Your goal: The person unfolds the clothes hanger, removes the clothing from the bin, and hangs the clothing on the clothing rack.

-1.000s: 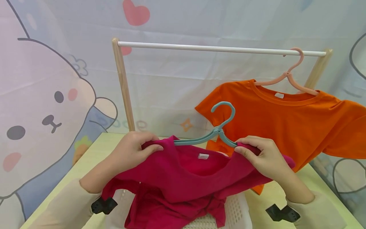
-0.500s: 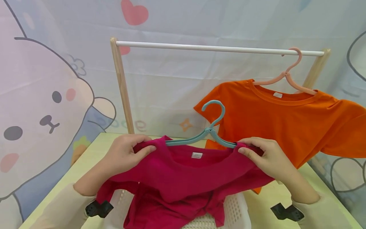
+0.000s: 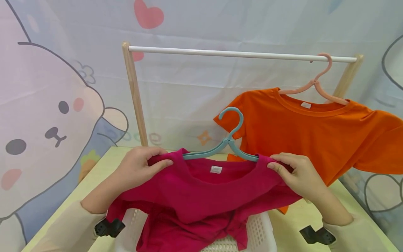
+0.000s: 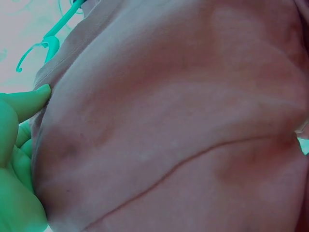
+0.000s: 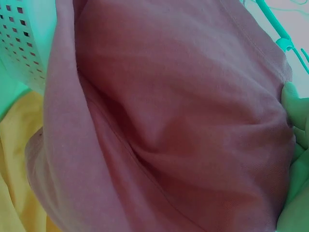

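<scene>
A magenta T-shirt (image 3: 201, 196) hangs between both hands, its lower part bunched over a white basket (image 3: 262, 231). Inside its neck sits a teal hanger (image 3: 217, 148), hook upward, the arm ends hidden under the shoulders. My left hand (image 3: 138, 168) pinches the left shoulder between thumb and fingers. On the other side, my right hand (image 3: 297, 173) pinches the right shoulder in the same way. Both wrist views show mostly the shirt's cloth (image 4: 169, 116), with the thumb at its edge.
Behind stands a clothes rack with a white rail (image 3: 220, 53) and wooden posts (image 3: 135, 94). An orange T-shirt (image 3: 302, 136) hangs at its right end on a pink hanger (image 3: 315, 83). A pale yellow table (image 3: 104, 168) lies beneath, and a printed curtain (image 3: 189, 21) covers the back.
The teal hanger has shifted left and its hook has risen slightly. My left hand has moved a little left, my right hand outward to the right along the shoulder, spreading the shirt.
</scene>
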Demonstrator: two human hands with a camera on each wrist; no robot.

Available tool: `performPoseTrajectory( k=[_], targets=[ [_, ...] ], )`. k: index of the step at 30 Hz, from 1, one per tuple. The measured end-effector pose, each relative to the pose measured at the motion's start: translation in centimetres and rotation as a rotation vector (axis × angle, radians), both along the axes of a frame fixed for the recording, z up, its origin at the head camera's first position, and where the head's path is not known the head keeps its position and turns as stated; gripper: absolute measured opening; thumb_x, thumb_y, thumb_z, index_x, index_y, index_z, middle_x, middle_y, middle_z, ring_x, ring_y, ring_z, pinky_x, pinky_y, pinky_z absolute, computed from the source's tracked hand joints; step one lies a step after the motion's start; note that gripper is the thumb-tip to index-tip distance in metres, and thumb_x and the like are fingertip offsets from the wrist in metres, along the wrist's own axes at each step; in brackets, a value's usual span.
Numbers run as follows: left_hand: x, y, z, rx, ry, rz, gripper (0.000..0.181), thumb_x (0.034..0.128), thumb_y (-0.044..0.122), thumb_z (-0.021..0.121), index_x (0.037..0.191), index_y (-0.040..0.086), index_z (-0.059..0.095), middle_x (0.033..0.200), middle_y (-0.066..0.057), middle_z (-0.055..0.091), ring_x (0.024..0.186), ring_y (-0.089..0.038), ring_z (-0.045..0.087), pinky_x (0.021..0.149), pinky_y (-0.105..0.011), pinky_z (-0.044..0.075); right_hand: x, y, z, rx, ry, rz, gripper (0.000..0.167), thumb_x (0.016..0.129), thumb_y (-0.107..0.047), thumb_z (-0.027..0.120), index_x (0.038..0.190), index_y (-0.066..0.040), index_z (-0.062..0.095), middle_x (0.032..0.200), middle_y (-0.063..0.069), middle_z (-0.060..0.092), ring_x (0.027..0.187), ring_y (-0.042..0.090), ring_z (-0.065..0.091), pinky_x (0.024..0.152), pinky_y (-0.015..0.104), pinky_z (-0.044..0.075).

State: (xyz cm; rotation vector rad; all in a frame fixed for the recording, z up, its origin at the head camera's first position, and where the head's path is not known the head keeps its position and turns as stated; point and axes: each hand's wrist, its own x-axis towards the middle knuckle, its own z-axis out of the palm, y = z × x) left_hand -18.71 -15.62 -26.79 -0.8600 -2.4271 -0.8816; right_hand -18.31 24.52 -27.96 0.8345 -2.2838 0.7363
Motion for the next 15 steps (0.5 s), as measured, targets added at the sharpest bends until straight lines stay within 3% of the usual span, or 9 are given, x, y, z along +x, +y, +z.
performPoseTrajectory(
  k=[8, 15],
  targets=[
    [-0.12, 0.21, 0.1, -0.001, -0.021, -0.019, 0.011, 0.0863, 0.018, 0.073, 0.096, 0.014, 0.073, 0.078, 0.01, 0.067, 0.062, -0.004, 0.052, 0.057, -0.023, 0.045, 0.17, -0.51, 0.17, -0.005, 0.041, 0.012, 0.023, 0.076, 0.005, 0.075, 0.097, -0.005, 0.074, 0.085, 0.0, 0.07, 0.067, 0.003, 0.057, 0.06, 0.011, 0.047],
    [-0.13, -0.18, -0.17, 0.026, 0.024, -0.027, 0.014, 0.084, 0.012, 0.075, 0.098, 0.013, 0.072, 0.079, 0.009, 0.067, 0.061, -0.004, 0.054, 0.055, -0.022, 0.047, 0.18, 0.1, 0.41, 0.065, 0.02, -0.01, 0.022, 0.079, 0.001, 0.075, 0.1, -0.006, 0.073, 0.086, -0.003, 0.07, 0.068, 0.002, 0.056, 0.06, 0.012, 0.048]
  ],
)
